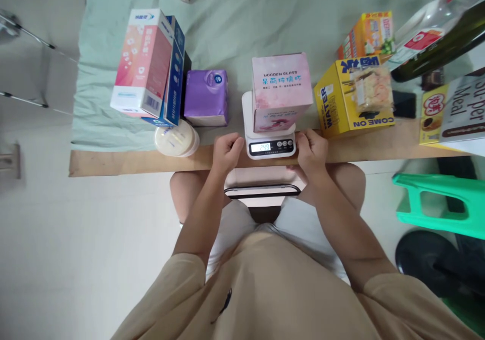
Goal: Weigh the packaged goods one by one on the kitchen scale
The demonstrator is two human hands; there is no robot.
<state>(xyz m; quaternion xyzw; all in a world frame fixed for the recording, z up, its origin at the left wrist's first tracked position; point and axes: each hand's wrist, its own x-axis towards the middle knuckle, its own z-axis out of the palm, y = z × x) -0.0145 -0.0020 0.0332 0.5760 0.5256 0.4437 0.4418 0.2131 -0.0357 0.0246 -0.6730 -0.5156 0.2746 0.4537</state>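
Head view, looking straight down: one white kitchen scale [270,140] sits at the near edge of the desk [125,162], and one pink carton [280,91] stands upright on its platform, with the lit display facing the person. The left hand [226,152] rests just beside the scale's left side, its grip curled loosely into a half fist with nothing in it. The right hand [311,151] sits against the scale's right side, fingers bent and touching the casing without closing round it.

By its look the carton is thin printed card, stiff at the corners, light, and likely to dent if squeezed; its label suggests glass inside, so it may be fragile. I would take it by two opposite side walls, low down. The scale looks like smooth, rigid plastic, best gripped at both short sides.

Also on the desk: one purple pack [206,97], one round lidded tub [176,139], one yellow cracker box [353,97], and a pink-and-blue box pair [151,67] leaning together near the left edge.
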